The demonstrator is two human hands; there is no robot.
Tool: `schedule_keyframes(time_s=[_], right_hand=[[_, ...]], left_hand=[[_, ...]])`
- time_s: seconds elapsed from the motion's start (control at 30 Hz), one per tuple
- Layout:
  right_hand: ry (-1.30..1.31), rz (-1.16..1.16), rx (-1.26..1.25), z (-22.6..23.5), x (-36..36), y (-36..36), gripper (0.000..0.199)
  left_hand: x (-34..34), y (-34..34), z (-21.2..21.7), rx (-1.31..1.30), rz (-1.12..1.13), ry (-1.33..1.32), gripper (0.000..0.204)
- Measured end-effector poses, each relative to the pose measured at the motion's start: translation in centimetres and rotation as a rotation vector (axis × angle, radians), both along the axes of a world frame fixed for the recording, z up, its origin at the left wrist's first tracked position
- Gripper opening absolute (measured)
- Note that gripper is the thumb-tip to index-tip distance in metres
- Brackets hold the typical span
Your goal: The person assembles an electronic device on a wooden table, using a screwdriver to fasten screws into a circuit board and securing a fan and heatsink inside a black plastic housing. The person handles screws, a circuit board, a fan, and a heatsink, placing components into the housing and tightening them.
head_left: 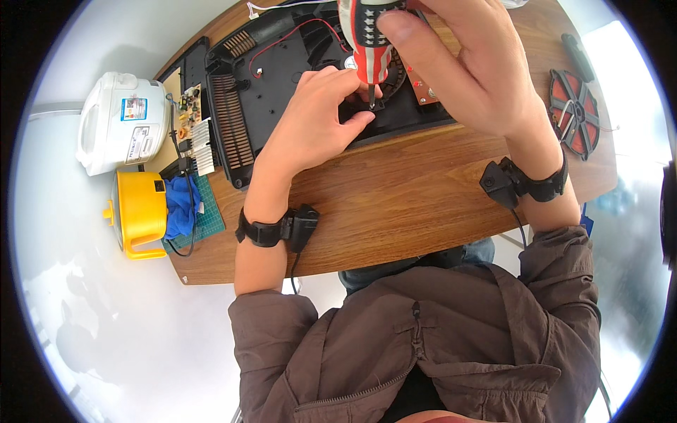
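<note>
My right hand [472,63] is closed around the handle of a screwdriver [372,63], patterned in red and white stripes with white stars. The screwdriver stands nearly upright, its dark tip down at the near edge of a black plastic housing [282,106]. Around that tip my left hand [321,116] curls, thumb and fingers drawn together low over the housing. What its fingers grip there is too small and partly hidden to make out. Just right of the tip lies a round black part [396,84], partly covered by my right hand. A thin red wire [285,35] runs across the housing.
At the left stand a white rice cooker [127,120] and a yellow pot [141,211], beside a blue cloth [182,204] on a green mat [210,215]. A circuit board [189,106] sits by the housing. A red-and-black round coil [575,113] lies at the table's right.
</note>
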State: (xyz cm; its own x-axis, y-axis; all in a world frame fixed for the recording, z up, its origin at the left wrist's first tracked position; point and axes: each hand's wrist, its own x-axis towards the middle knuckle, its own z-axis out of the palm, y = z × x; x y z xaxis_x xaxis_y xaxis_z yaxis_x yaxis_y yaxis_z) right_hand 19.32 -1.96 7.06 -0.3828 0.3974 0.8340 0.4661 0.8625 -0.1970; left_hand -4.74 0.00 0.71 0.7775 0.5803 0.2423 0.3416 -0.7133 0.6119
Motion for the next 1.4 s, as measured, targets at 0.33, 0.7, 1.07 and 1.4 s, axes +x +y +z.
schedule_keyframes(time_s=[0.33, 0.7, 1.07, 1.4], right_hand=[[0.209, 0.164, 0.055, -0.8, -1.6, 0.7, 0.049], [0.082, 0.005, -0.089, 1.2, -2.3, -1.8, 0.051], [-0.015, -0.061, -0.212, 2.2, -3.2, -3.6, 0.053], [-0.058, 0.018, 0.113, 1.0, -0.5, -1.1, 0.04]], left_hand=[[0.0, 0.2, -0.5, 0.003, 0.014, 0.011, 0.021], [-0.1, 0.5, -1.7, -0.014, 0.022, -0.02, 0.021], [0.2, 0.5, -2.2, 0.079, 0.001, -0.115, 0.018], [0.0, 0.2, -1.5, 0.044, 0.005, -0.12, 0.024]])
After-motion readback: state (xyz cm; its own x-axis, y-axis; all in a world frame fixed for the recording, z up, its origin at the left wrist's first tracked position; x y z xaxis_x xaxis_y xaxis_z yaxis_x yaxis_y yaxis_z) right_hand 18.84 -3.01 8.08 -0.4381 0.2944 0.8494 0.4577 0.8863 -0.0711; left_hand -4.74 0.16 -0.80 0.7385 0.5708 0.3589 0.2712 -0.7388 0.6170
